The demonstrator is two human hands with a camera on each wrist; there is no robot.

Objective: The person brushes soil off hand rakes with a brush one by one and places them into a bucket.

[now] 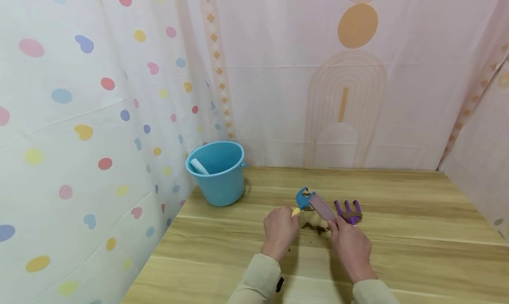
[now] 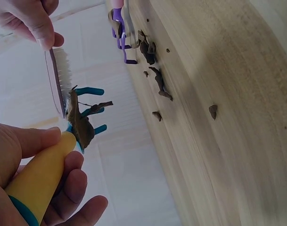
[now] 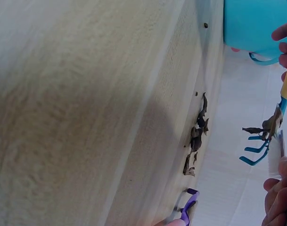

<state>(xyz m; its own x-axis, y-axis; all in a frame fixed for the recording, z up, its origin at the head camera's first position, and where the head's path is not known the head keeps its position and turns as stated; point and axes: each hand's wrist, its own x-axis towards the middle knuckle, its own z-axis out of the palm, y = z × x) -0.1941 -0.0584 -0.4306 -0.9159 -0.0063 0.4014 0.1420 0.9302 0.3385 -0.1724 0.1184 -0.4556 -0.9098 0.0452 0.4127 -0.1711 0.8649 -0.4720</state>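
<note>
My left hand (image 1: 279, 232) grips the yellow handle of a small hand rake (image 2: 42, 176) with blue tines, held up off the table. Brown, leaf-like debris (image 2: 82, 123) clings to the rake head. A brush (image 1: 323, 208) with a mauve back and white bristles is pinched in my right hand (image 1: 351, 251). In the left wrist view its bristles meet the debris on the rake head. Dark brown scraps (image 2: 147, 51) lie on the table below. Beside my right hand rests a purple hand rake (image 1: 352, 214), also with brown matter on it.
A light blue bucket (image 1: 222, 189) stands at the table's back left, with a pale cylindrical object (image 1: 199, 166) leaning inside. The wood-grain table (image 1: 417, 215) is bordered by a dotted curtain (image 1: 99, 184) on the left and a patterned curtain (image 1: 270, 109) behind.
</note>
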